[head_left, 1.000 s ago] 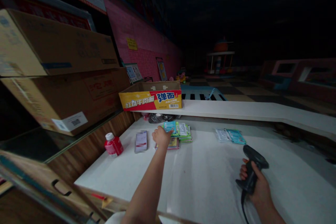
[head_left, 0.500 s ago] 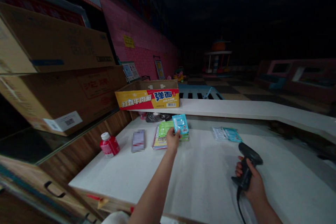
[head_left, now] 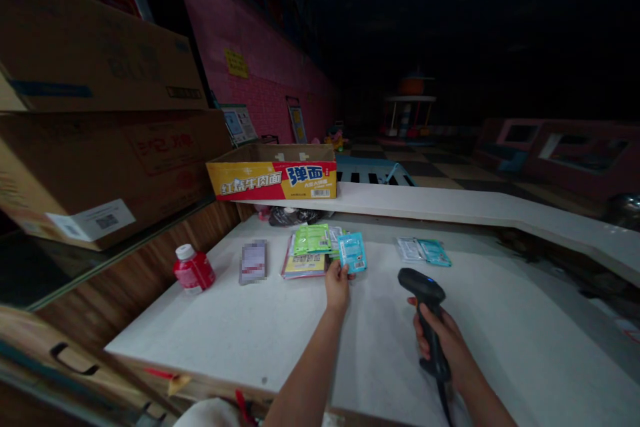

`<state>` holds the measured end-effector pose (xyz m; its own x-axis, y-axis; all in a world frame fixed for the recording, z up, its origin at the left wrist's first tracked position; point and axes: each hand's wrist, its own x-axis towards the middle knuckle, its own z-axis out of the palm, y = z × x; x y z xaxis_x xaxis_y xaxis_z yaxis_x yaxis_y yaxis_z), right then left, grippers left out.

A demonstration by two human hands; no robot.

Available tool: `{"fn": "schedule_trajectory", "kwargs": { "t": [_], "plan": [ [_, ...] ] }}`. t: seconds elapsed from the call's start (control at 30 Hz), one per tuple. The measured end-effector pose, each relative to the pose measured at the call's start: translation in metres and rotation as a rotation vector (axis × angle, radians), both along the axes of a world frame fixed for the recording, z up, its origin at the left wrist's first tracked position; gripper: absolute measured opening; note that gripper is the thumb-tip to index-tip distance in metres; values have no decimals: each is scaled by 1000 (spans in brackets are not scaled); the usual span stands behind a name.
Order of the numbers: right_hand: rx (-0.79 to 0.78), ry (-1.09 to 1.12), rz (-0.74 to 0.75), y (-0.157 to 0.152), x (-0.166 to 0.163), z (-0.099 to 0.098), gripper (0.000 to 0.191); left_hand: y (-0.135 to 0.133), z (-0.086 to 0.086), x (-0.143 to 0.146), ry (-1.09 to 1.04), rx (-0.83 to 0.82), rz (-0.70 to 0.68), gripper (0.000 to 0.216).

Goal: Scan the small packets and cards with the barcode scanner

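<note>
Left hand (head_left: 337, 280) has drawn its pinched blue packet (head_left: 352, 251) toward the scanner (head_left: 423, 290) the right hand (head_left: 445, 340) grips.

Found on the white bench (head_left: 270, 327) a red white-capped bottle (head_left: 194, 271) at the left, a flat grey pack (head_left: 253, 261) beside it, a stack of packets (head_left: 305, 260) farther right, a black bag (head_left: 293, 215) behind and two flat sachets (head_left: 424, 250) apart at the right.

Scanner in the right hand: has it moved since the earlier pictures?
Yes. The scanner moved left: it was right of the two loose packets, now it is in front of them.
</note>
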<state>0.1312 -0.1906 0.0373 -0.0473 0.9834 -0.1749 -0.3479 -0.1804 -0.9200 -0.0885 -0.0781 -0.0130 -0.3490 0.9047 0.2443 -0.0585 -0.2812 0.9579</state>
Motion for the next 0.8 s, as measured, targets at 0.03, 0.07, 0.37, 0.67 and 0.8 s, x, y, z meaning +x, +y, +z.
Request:
{"fn": "schedule_trajectory", "kwargs": {
  "t": [0.03,0.07,0.37,0.67,0.8],
  "plan": [
    [17,-45,13,-5,-6,3,51,0,1,0,-7,-1,1,44],
    [28,-95,45,-10,-11,6,51,-1,2,1,-13,-2,0,44],
    [46,-247,-2,-34,-29,23,45,-6,7,0,94,-46,70,28],
    [51,-204,1,-32,-28,19,45,-3,4,1,23,5,22,33],
    [44,-146,-6,-20,-18,15,46,-2,3,0,9,9,5,37]
  ]
}}
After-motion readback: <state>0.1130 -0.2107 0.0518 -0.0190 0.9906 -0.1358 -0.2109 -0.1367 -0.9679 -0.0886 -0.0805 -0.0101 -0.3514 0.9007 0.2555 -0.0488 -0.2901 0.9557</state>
